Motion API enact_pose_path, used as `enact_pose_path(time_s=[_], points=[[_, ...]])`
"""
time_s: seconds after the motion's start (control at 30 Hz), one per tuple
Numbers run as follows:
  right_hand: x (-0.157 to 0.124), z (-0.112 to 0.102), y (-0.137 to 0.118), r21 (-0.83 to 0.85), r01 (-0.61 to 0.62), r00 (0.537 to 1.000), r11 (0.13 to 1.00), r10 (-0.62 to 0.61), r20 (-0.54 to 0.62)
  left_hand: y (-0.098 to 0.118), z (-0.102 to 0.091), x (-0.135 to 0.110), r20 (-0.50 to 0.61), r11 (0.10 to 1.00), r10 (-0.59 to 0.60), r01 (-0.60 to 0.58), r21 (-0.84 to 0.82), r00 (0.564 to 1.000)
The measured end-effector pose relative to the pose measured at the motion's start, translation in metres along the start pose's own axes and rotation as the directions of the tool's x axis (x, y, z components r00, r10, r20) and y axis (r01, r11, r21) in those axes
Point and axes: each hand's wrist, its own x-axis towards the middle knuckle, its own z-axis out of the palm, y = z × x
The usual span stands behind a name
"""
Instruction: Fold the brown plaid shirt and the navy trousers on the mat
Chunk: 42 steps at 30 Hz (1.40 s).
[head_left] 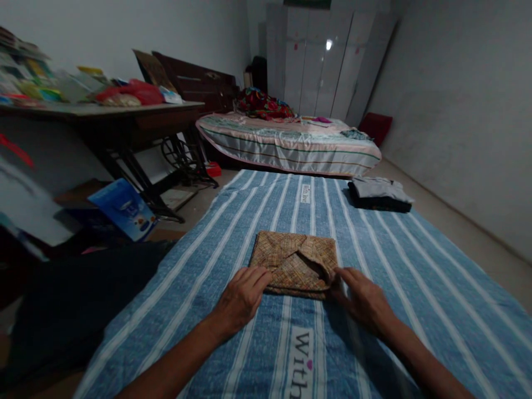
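A folded brown checked shirt lies in a neat rectangle on the blue and white striped cloth. Its collar opening shows on the near right part. At the shirt's near left corner, my left hand has its fingers closed on the edge, with the thumb side hidden. My right hand pinches the near right corner between thumb and fingers. Farther off to the right sits a small stack of folded clothes, grey on top and black below.
Beyond the striped cloth stands a bed with a red flowered blanket. On the left are a treadle sewing table loaded with bags and a blue box. Dark fabric hangs over the near left side. A wardrobe fills the back.
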Motion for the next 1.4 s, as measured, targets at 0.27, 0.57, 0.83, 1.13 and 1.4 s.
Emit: enact_pose_path(time_s=[0.27,0.57,0.83,1.13,1.4], points=[[-0.008,0.023,-0.041,-0.306,0.234,0.956,0.923,-0.275,-0.098,0.000,-0.001,0.004,0.014,0.999,0.015,-0.016,0.050,1.000],[0.017,0.026,-0.022,-0.305,0.361,0.913,0.881,-0.401,-0.076,0.000,-0.008,0.014,0.046,0.996,0.012,-0.016,0.085,0.999],[0.067,-0.022,-0.006,0.001,0.193,0.977,0.981,-0.192,0.088,-0.021,-0.041,0.090,0.172,0.981,-0.035,0.002,0.192,0.984],[0.130,-0.109,0.016,0.188,-0.044,0.998,0.981,0.034,0.054,-0.033,-0.073,0.228,0.069,0.985,-0.101,0.090,0.147,0.992],[0.065,-0.086,-0.074,-0.355,0.078,0.956,0.932,0.031,0.293,-0.034,-0.012,0.188,0.003,0.991,0.041,-0.040,-0.130,0.999]])
